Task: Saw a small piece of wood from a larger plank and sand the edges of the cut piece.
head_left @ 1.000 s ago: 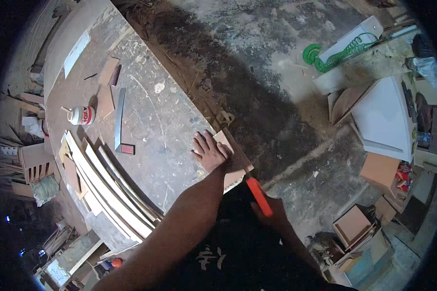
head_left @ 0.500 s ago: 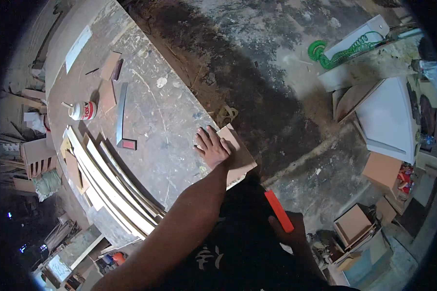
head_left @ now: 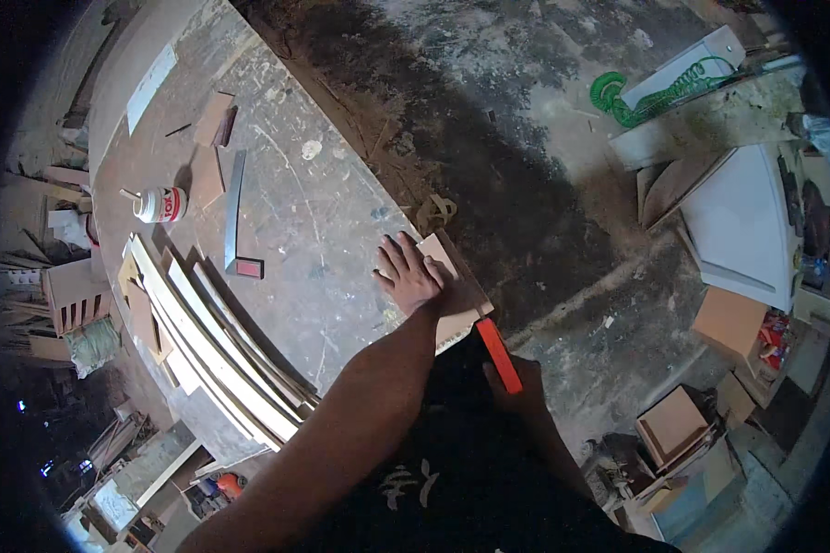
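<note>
Scuffed worktable (head_left: 295, 226); red handle (head_left: 499, 356), long axis pointing up-left.

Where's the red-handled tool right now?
The head view shows the red-handled tool in the right hand, right of and below centre, by the right corner of the wooden board under the left hand.

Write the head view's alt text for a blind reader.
A person's left hand rests partly on a tan board on a worktable; the right hand holds an orange-handled tool at the board's edge. To the left are curved strips, a white tub and a carpenter's square.
</note>
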Demonstrator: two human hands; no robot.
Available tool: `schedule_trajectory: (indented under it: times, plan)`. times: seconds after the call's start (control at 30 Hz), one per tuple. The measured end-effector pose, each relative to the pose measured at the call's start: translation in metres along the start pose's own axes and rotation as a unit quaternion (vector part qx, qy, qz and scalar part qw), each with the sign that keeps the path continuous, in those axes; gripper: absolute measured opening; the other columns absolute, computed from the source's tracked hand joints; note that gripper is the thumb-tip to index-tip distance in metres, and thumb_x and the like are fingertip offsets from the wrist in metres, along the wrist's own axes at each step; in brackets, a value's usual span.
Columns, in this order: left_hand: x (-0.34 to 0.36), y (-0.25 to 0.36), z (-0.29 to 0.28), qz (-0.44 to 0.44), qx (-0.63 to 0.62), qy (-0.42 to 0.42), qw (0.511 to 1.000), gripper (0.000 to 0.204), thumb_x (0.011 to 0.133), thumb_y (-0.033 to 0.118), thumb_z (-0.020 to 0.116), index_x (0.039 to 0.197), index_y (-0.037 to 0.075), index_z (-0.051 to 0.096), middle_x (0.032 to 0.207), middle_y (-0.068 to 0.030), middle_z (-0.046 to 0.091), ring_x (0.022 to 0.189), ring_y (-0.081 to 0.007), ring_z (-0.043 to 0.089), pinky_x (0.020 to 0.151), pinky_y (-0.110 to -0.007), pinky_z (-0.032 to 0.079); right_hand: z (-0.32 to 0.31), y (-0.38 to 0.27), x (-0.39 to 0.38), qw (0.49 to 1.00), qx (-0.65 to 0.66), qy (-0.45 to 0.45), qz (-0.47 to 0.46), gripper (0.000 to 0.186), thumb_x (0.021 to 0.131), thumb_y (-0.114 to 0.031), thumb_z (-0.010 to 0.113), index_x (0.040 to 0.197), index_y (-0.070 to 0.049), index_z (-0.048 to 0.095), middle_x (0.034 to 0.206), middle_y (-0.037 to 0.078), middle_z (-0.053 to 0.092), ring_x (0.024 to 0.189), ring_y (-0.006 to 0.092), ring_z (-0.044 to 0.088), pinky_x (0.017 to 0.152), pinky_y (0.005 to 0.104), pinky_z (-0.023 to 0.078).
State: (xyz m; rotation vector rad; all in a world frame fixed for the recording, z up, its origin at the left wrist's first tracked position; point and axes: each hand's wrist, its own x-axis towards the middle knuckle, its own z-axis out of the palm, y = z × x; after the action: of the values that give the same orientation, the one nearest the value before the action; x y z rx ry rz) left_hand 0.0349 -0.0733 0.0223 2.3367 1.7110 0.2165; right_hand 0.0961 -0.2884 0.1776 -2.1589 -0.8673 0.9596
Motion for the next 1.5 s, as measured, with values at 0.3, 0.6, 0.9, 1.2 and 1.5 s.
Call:
schedule_trajectory:
  times: [0.3,0.6,0.9,1.2,1.5]
  plan:
    - [-0.001,0.005,-0.001,0.005,0.018,-0.005,1.0,0.066,0.094,0.037,0.038,0.152,0.01,0.024,0.159,-0.0199,0.013,0.147,-0.0403,0.011,0.112,-0.064,0.007,-0.008,0.005,0.006,0.995,0.046,-0.037,0.083,0.028,0.087,-0.03,0.067,0.08,-0.003,0.061,0.065,0.016,0.059,0.06,0.0259,0.06,0.054,0.0402,0.046]
    - [0.001,-0.01,0.003,0.004,0.023,0.022,0.999,0.067,0.093,0.038,0.039,0.152,0.01,0.026,0.159,-0.019,0.016,0.145,-0.0411,0.015,0.111,-0.065,0.012,-0.013,-0.002,-0.023,0.997,-0.07,-0.043,0.002,0.031,0.087,-0.027,0.068,0.071,-0.003,0.057,0.059,0.014,0.057,0.052,0.0297,0.056,0.049,0.0394,0.04]
    - [0.002,-0.017,0.003,-0.008,0.036,0.022,0.999,0.067,0.093,0.038,0.038,0.152,0.01,0.025,0.158,-0.0206,0.019,0.145,-0.0424,0.015,0.111,-0.066,0.01,-0.047,-0.016,-0.034,0.999,0.008,-0.051,-0.006,0.028,0.087,-0.021,0.069,0.071,-0.002,0.057,0.057,0.012,0.056,0.05,0.0202,0.054,0.05,0.037,0.041]
    - [0.002,-0.015,0.004,-0.02,0.045,0.012,0.999,0.068,0.093,0.039,0.039,0.153,0.011,0.023,0.159,-0.0194,0.015,0.146,-0.0418,0.011,0.112,-0.065,0.007,-0.033,-0.018,-0.033,0.997,0.078,-0.024,0.0,0.024,0.085,-0.021,0.07,0.078,-0.001,0.06,0.063,0.011,0.059,0.057,0.0149,0.054,0.054,0.0339,0.044]
    - [0.003,-0.02,-0.001,-0.018,0.035,0.014,0.999,0.068,0.093,0.037,0.04,0.152,0.01,0.023,0.159,-0.0191,0.015,0.146,-0.042,0.011,0.112,-0.065,0.006,-0.056,-0.034,-0.032,0.998,0.045,-0.045,0.016,0.027,0.085,-0.024,0.07,0.074,-0.002,0.06,0.063,0.016,0.06,0.057,0.0359,0.059,0.053,0.0449,0.043]
